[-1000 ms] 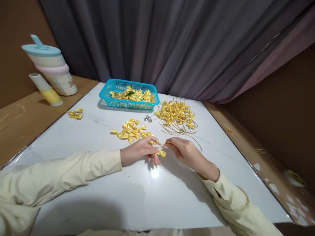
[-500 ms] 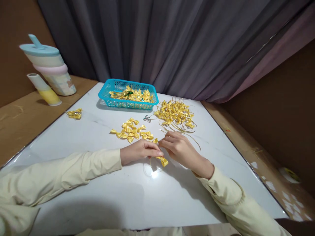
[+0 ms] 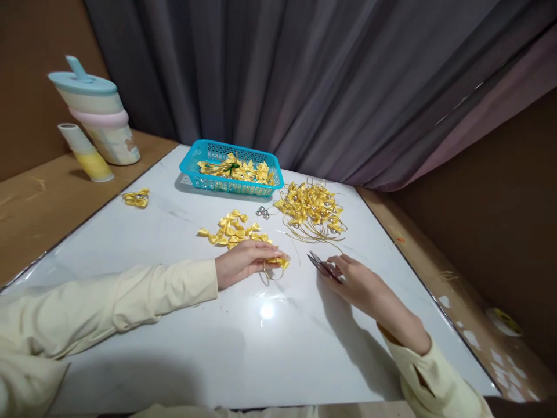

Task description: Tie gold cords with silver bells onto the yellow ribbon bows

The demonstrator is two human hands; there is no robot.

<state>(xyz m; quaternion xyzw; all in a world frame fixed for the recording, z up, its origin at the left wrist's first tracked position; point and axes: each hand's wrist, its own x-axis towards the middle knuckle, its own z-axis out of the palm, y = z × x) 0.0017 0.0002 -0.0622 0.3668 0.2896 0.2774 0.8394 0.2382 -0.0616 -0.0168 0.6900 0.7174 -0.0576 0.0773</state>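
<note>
My left hand (image 3: 249,261) is closed around a yellow ribbon bow (image 3: 279,263), and a thin gold cord (image 3: 273,277) loops below it. Further right, my right hand (image 3: 359,284) grips a small pair of scissors (image 3: 321,265), blades pointing left toward the bow. Loose yellow bows (image 3: 232,226) lie just beyond my left hand. Behind them sit a few small silver bells or beads (image 3: 263,212). A heap of yellow bows with gold cords (image 3: 310,203) lies beyond my right hand.
A blue plastic basket (image 3: 235,188) with yellow bows stands at the table's back. One small bow bundle (image 3: 136,198) lies at left. A lidded tumbler (image 3: 104,128) and a yellow-white tube (image 3: 89,155) stand off the left edge. A tape roll (image 3: 503,321) lies at right.
My right hand has moved away from the bow to the right and now holds scissors. The left hand keeps the bow, slightly raised and shifted on the table. The view has turned slightly.
</note>
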